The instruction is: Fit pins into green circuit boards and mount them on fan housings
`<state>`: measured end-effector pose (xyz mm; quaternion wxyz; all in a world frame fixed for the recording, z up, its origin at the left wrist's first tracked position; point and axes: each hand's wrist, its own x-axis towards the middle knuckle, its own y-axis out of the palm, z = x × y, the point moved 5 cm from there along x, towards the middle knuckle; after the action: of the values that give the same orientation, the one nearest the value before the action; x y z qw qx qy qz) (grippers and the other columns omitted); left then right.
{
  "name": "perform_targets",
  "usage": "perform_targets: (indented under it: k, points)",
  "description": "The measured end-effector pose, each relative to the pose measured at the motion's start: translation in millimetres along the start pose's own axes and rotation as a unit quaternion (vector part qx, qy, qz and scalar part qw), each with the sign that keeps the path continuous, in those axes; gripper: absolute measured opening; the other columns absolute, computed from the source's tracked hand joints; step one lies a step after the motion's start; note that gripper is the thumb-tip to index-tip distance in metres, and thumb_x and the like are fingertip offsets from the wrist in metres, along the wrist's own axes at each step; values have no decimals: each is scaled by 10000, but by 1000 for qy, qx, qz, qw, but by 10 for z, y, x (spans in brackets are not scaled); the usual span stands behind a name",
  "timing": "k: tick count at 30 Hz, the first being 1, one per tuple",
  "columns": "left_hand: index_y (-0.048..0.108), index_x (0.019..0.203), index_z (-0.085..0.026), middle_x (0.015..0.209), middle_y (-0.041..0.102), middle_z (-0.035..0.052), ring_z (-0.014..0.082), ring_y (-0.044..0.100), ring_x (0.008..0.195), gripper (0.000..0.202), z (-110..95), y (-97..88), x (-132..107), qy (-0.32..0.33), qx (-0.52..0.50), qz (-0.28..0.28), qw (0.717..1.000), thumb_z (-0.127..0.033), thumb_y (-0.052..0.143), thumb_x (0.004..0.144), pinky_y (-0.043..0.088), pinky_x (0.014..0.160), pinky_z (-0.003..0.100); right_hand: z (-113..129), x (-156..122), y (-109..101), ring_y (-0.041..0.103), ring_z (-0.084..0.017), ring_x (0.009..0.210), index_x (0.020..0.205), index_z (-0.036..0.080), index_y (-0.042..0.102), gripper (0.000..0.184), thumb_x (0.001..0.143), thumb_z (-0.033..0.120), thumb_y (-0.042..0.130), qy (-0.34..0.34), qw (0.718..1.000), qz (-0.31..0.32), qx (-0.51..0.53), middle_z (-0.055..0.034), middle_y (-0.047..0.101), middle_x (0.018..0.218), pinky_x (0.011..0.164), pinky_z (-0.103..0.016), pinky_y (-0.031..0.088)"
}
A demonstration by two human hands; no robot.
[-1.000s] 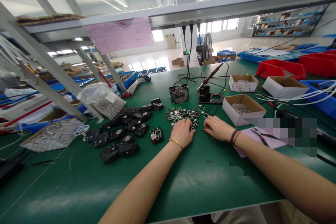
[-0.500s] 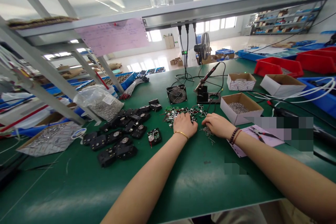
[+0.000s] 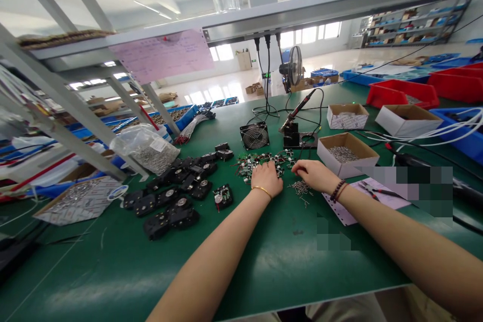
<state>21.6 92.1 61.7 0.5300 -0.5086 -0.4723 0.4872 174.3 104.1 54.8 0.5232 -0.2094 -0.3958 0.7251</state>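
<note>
My left hand (image 3: 266, 180) lies palm down at the near edge of a heap of small circuit boards (image 3: 247, 167), its fingers slightly apart and touching the boards. My right hand (image 3: 316, 175) is closed in a pinch just above a loose pile of thin metal pins (image 3: 302, 189); anything between its fingertips is too small or hidden to make out. One black module with an exposed circuit board (image 3: 222, 196) sits left of my left hand. Farther left, several black plastic housings (image 3: 171, 216) are clustered on the green table.
Behind the heap stand a small square fan (image 3: 254, 136) and a soldering iron (image 3: 301, 105) in its stand. Right of them is a cardboard box of metal parts (image 3: 347, 167). Pliers (image 3: 377, 190) rest on pink paper. A bag of metal parts (image 3: 153, 153) leans near the left shelf post.
My right hand has risen slightly off the pins, leaving more of their pile visible. My left hand stays at the circuit boards with little movement. The view has shifted slightly.
</note>
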Motion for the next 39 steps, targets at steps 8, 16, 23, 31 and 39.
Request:
perform_targets:
  k: [8,16,23,31,39]
  points:
    - [583,1201,-110,1177,575,157,331,519,1137,397,-33,-9,41,62,28,-16,998,-277,514,847,372,988,437,-11,2,-1,616,-155,920,1009,163,698,199,929,119,521,9,1000,-4,10,-20,692,1000,870,-256,434]
    - [624,1219,-205,1199,625,96,322,510,1176,424,22,-54,153,60,2,32,998,-341,551,824,369,1010,432,-53,29,30,618,-121,859,955,157,677,162,928,113,523,33,998,9,50,-2,693,911,798,-220,436]
    - [638,1105,-208,1177,647,95,295,614,1064,414,150,-8,290,-34,-87,73,993,-448,360,916,476,880,392,-76,41,20,618,-128,844,956,151,672,161,939,128,514,38,997,3,61,-15,689,899,783,-232,431]
    - [574,1179,-99,1246,565,188,343,543,1165,461,96,-27,193,-28,-86,53,994,-272,603,753,424,972,409,-104,46,30,614,-143,831,939,146,669,163,926,116,509,27,997,-7,65,-29,686,893,774,-255,431]
    - [623,1143,-105,1233,567,179,332,517,1193,315,171,-133,108,-34,-149,9,988,-250,536,878,362,1044,454,-96,57,-15,600,-149,854,939,150,682,150,925,132,534,25,996,-28,77,-36,679,920,806,-253,426]
